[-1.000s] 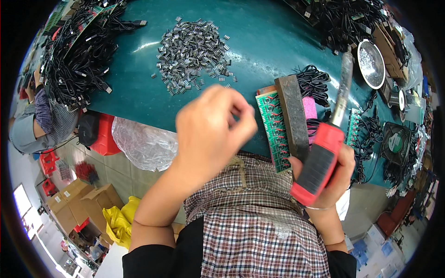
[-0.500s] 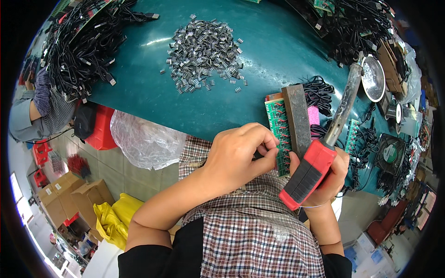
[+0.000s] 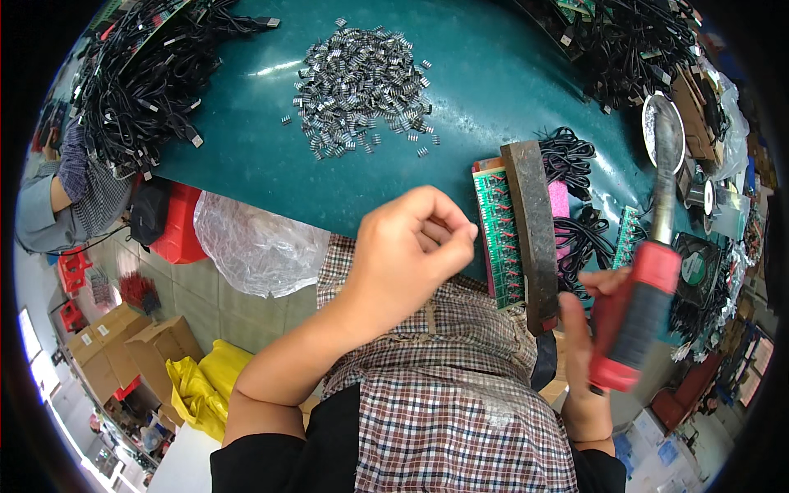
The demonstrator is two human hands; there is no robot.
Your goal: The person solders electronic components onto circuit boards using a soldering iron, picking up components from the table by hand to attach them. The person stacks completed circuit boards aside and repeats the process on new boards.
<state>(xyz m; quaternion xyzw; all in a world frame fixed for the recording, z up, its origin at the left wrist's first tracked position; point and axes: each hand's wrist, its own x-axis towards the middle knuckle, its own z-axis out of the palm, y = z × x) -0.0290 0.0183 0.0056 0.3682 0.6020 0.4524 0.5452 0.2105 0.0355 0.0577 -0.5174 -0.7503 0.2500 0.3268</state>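
Note:
A soldering iron (image 3: 634, 324) with a red and black handle is gripped in my right hand (image 3: 580, 349); motion smears both. Its long grey barrel slants up across the oval metal dish (image 3: 650, 140). My left hand (image 3: 407, 242) is closed in a pinch just left of a green circuit board strip (image 3: 498, 222), not touching it. Whatever the pinched fingertips hold, if anything, is too small to make out. Red wire ends or parts line the strip, which lies along a heavy dark bar (image 3: 530, 222) at the table's near edge.
Small metal connectors (image 3: 362, 90) lie heaped on the green table (image 3: 246, 123). Black cables are piled at far left (image 3: 140, 90) and far right (image 3: 633, 49). More coiled cable (image 3: 582, 242), a solder spool (image 3: 700, 197) and a fan (image 3: 693, 267) sit at right. Another person's arm (image 3: 66, 193) is at left.
My right hand has swung the soldering iron away from the board, right toward the dish. My left hand has drawn back slightly left and up from the strip, still pinched.

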